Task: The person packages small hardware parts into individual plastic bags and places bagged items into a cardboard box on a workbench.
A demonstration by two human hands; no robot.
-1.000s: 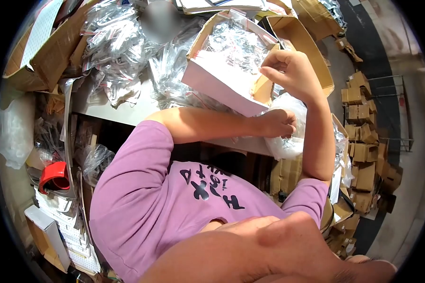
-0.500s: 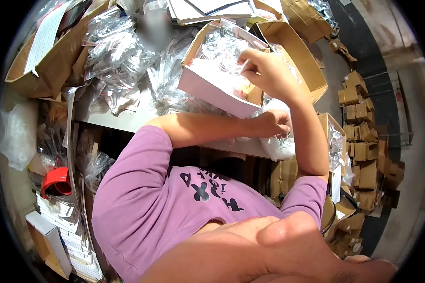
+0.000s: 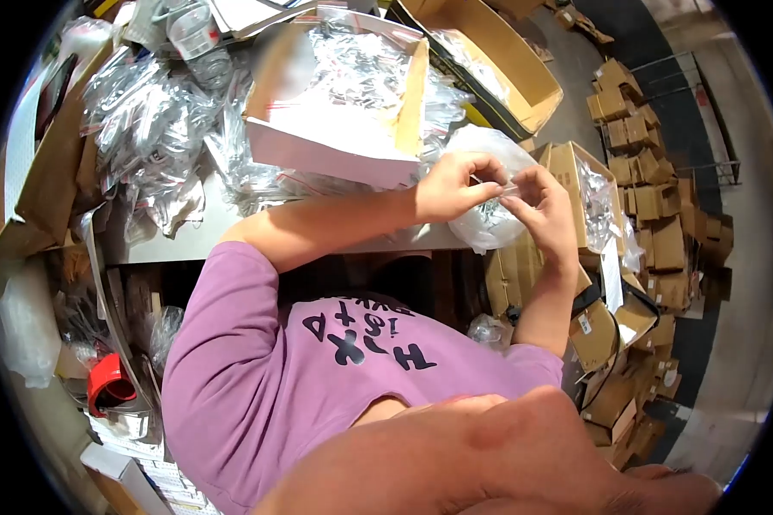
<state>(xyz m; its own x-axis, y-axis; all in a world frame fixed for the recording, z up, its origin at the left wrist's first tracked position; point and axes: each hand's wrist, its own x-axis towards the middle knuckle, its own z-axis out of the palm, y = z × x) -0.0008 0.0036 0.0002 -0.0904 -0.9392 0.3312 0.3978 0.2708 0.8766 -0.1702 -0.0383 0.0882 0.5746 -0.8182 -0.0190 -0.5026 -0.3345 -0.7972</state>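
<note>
The person wore a mauve-purple T-shirt [image 3: 313,412] of soft, matte cloth, with a curved neckline [image 3: 386,400] and black lettering [image 3: 347,350] printed across the chest in thick, hand-drawn-looking strokes, stacked in several rows that included a bold X-like shape and an H-like one, though the full wording could not be made out. The loose left sleeve [image 3: 219,335] was creased into long folds and the right sleeve [image 3: 537,365] matched it in colour, both ending near the elbow, leaving the forearms and both the left hand [image 3: 457,186] and right hand [image 3: 547,210] bare.
</note>
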